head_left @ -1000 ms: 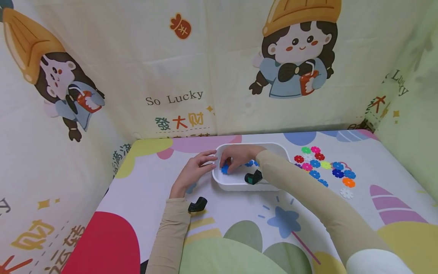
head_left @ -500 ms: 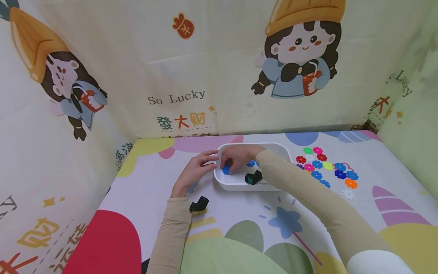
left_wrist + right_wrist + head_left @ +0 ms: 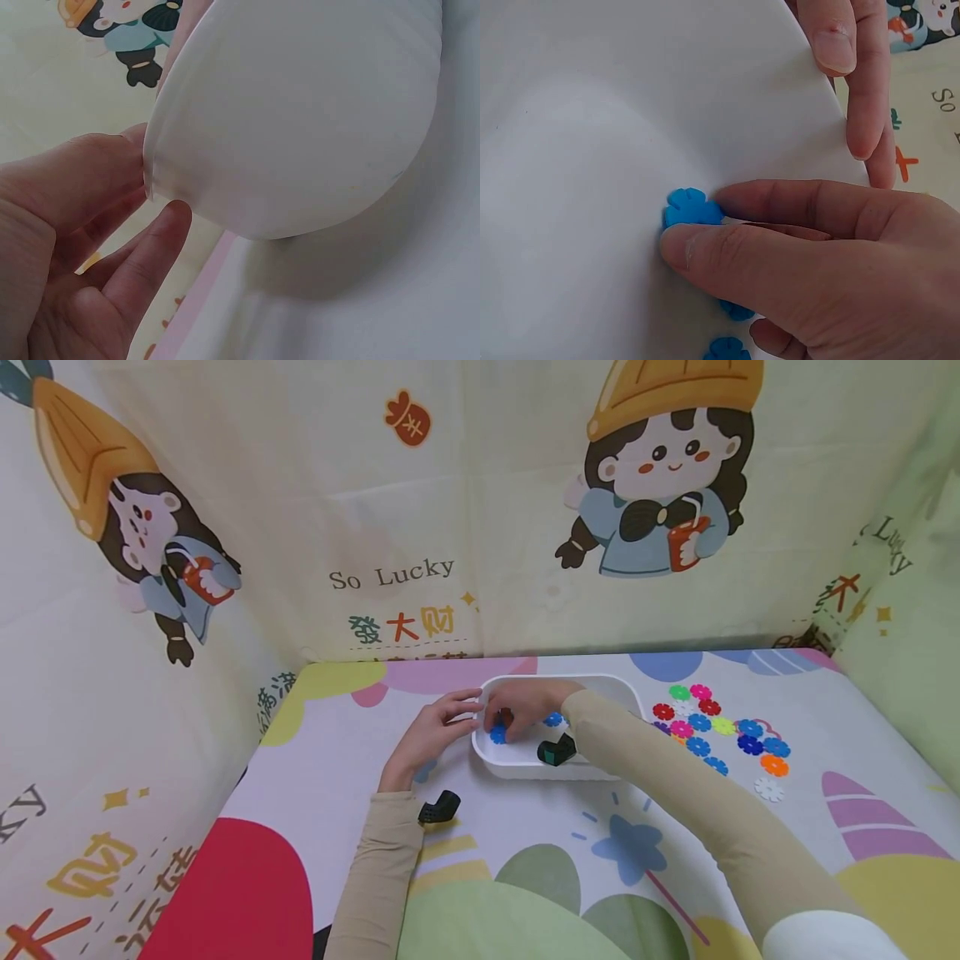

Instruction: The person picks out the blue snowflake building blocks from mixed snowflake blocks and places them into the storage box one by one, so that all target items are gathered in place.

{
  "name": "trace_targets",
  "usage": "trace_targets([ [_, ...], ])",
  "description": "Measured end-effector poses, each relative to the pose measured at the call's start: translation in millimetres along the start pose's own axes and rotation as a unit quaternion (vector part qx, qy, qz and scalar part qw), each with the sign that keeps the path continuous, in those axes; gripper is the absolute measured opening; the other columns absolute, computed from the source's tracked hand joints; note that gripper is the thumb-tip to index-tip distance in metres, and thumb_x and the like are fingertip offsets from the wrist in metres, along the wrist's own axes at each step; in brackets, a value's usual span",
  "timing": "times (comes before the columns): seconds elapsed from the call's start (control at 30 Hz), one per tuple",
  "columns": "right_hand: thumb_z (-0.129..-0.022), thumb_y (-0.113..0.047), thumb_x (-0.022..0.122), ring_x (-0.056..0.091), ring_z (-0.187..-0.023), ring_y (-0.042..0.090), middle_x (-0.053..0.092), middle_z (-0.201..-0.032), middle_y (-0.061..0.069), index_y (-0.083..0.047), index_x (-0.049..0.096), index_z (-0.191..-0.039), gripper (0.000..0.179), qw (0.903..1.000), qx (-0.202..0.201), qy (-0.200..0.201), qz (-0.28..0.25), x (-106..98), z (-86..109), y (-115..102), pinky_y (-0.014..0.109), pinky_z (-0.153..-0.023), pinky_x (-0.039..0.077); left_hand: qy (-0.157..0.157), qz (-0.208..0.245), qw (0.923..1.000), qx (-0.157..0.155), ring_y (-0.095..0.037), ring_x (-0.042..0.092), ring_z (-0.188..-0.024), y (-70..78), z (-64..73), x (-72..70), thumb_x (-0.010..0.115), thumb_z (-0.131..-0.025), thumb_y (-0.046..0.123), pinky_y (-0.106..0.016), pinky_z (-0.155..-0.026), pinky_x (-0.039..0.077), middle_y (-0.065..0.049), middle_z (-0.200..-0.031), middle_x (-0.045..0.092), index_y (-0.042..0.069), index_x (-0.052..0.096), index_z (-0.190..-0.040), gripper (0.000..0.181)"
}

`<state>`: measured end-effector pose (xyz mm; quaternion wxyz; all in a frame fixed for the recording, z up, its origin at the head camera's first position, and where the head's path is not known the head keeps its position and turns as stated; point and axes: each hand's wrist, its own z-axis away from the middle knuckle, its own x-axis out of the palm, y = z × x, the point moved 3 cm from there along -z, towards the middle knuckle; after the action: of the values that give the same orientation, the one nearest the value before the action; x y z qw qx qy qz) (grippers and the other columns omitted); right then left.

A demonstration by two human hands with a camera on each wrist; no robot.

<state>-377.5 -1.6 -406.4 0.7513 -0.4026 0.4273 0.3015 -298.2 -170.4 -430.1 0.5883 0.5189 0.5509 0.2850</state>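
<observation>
Inside the left end of a white tray (image 3: pixel 551 772), my right hand (image 3: pixel 525 703) pinches a blue snowflake disc (image 3: pixel 692 208) between thumb and index finger. The disc is low against the tray floor, and the thumb covers its near side. More blue snowflake discs (image 3: pixel 727 349) lie in the tray beside the hand, partly hidden by it. My left hand (image 3: pixel 427 739) is at the tray's left end with its fingers spread and fairly straight. In the left wrist view its fingertips (image 3: pixel 176 214) touch the tray's outer wall near the rim.
Right of the tray, several loose multicoloured snowflake discs (image 3: pixel 722 726) lie spread on the patterned tablecloth (image 3: pixel 525 827). Each wrist carries a small black camera (image 3: pixel 439 807). A printed cloth (image 3: pixel 510 527) hangs behind and beside the table.
The whole head view has shifted slightly, so everything appears a little further right. Both hands keep nearly the same places at the tray; the right fingers stay at the blue snowflake disc.
</observation>
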Motion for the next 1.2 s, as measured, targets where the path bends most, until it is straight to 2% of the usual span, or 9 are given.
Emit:
trace_targets([
  [0.27, -0.085, -0.029, 0.078, 0.053, -0.097, 0.012, 0.06, -0.105, -0.007, -0.026, 0.07, -0.115, 0.032, 1.0, 0.005, -0.003, 0.007, 1, -1.7, -1, 0.026, -0.089, 0.047, 0.002, 0.01, 0.9999, -0.009, -0.018, 0.054, -0.125, -1.4, 0.1, 0.3, 0.067, -0.093, 0.011, -0.028, -0.1, 0.048, 0.006, -0.142, 0.05, 0.006, 0.069, -0.12, 0.027],
  [0.77, -0.086, -0.025, 0.076, 0.052, -0.096, 0.011, 0.06, -0.102, -0.01, -0.024, 0.07, -0.114, 0.028, 0.9999, -0.002, -0.001, -0.011, 0, -0.9, 0, 0.025, -0.088, 0.046, -0.002, 0.001, 1.0, -0.003, -0.018, 0.054, -0.125, -1.4, -0.9, -0.2, 0.067, -0.093, 0.012, -0.028, -0.1, 0.048, 0.005, -0.143, 0.049, 0.007, 0.069, -0.121, 0.028],
  [0.97, -0.088, -0.025, 0.075, 0.054, -0.099, 0.014, 0.06, -0.106, -0.008, -0.023, 0.069, -0.116, 0.029, 0.9991, 0.001, 0.0, -0.042, -6, 6.2, -1, 0.026, -0.09, 0.047, -0.004, 0.001, 1.0, 0.002, -0.024, 0.054, -0.126, -0.6, -0.6, -0.7, 0.068, -0.093, 0.013, -0.033, -0.101, 0.047, -0.002, -0.145, 0.048, 0.003, 0.068, -0.122, 0.03],
  [1.2, -0.087, -0.029, 0.075, 0.058, -0.1, 0.014, 0.064, -0.109, -0.009, -0.024, 0.069, -0.118, 0.031, 0.9977, 0.018, 0.007, -0.065, -13, 21.0, -3, 0.03, -0.094, 0.049, -0.002, 0.004, 1.0, 0.0, -0.022, 0.054, -0.126, -1.3, -0.4, -0.2, 0.068, -0.093, 0.014, -0.03, -0.101, 0.047, 0.0, -0.144, 0.049, 0.004, 0.068, -0.121, 0.03],
])
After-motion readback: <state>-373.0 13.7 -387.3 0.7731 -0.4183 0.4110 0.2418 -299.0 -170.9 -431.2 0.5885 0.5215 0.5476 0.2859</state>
